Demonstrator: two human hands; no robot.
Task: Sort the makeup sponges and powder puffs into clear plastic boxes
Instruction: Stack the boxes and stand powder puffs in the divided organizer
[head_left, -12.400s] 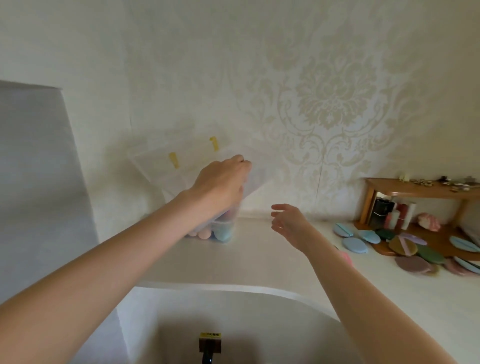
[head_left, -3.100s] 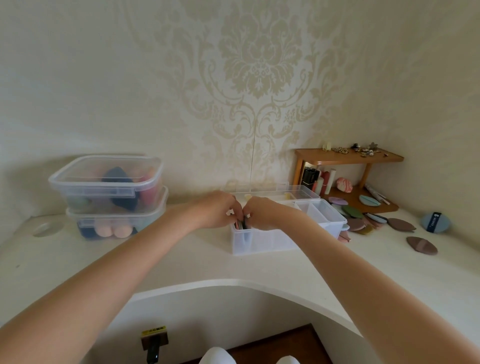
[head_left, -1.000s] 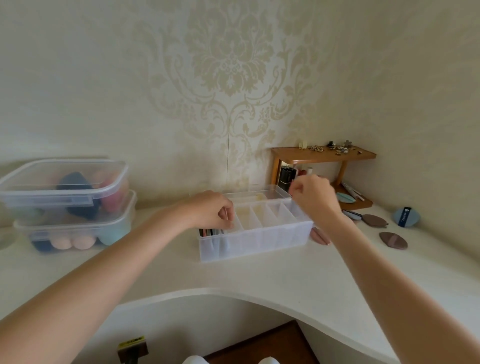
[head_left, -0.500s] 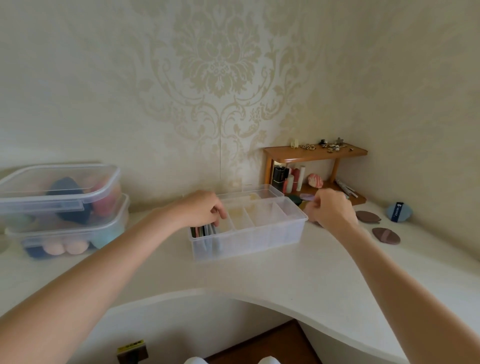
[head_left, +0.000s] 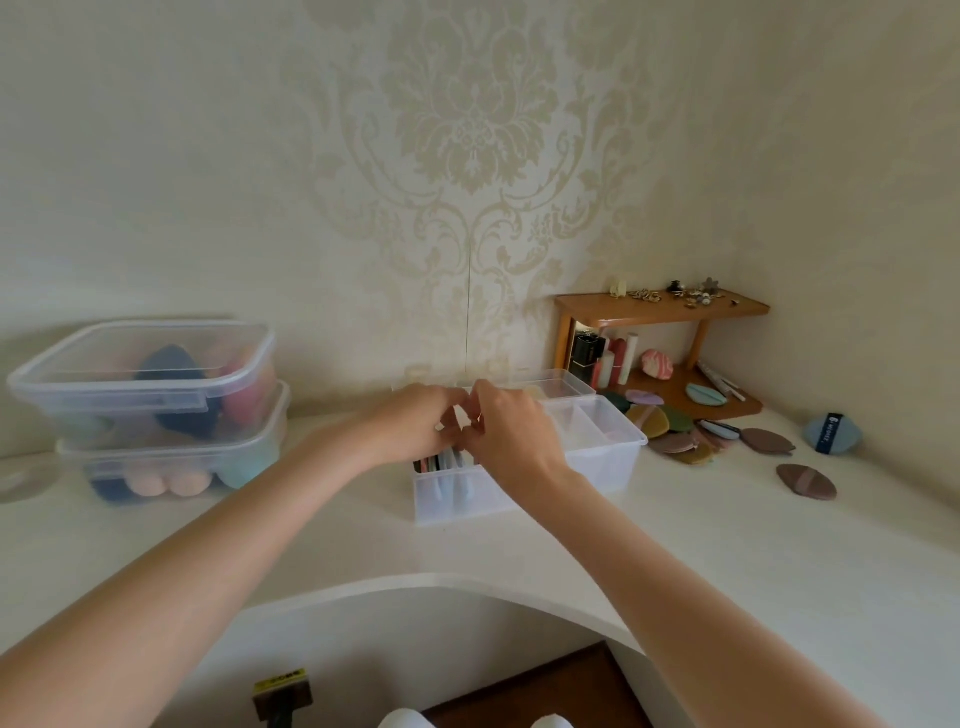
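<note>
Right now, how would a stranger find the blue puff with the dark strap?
Start at the wooden corner shelf on the right. On the white counter beyond its right end lies the blue puff, nearest the side wall. Only it is round and blue with a dark strap; the neighbours are brown ovals.

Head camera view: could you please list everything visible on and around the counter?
Lidded boxes: two, clear, stacked at left, holding sponges.
Divided box: one, clear, centre; flat puffs upright in its left end.
Loose puffs: several, mixed colours, right of it.
Brown puff: one, alone, far right.
Blue puff: one, near wall.
Wooden shelf: one, brown, corner, trinkets on top.
Counter: white.
Left hand, right hand: over the divided box's left end; grip unclear.
</note>
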